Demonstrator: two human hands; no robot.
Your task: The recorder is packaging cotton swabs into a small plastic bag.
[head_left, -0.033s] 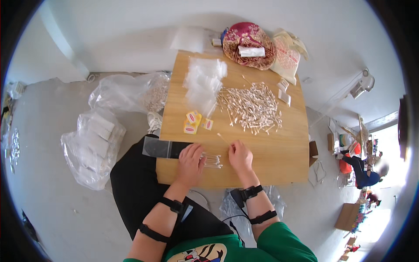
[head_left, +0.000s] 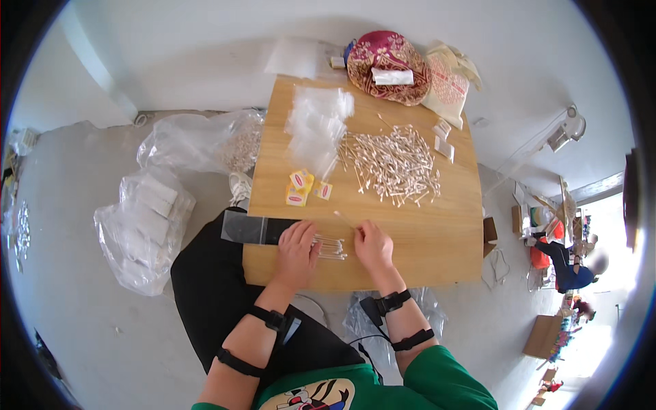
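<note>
"Handling one cotton swab (head_left: 338,214) at a time appears to be the step in hand. Report the right hand (head_left: 374,244)."

"Right hand: fingers curled in, thumb and fingertip pinched on that single swab. Its cotton tip points away from the hand, forward and to the left."

"Report the left hand (head_left: 296,251)."

"Left hand: palm down, fingers nearly together and lightly bent, lying over a small row of swabs (head_left: 333,248). Cotton tips protrude to its right, between the two hands. The fingers cover the other ends, so whether they grip or merely steady the row cannot be told."

"Locate the supply."

"A loose heap of swabs (head_left: 396,164) lies beyond the right hand. Clear bags (head_left: 318,126) lie well beyond the left hand, with yellow cards (head_left: 299,188) nearer to it."

"Identify the item just left of the left hand."

"A flat dark strip (head_left: 277,231) with clear film (head_left: 236,227) at its far end; possibly a sleeve, but the view is too coarse to confirm."

"What does the next move call for?"

"As judged here: turning the pinched swab parallel to the row and levelling its tip, with the left hand steady. Dragging it across could scatter the row."
</note>
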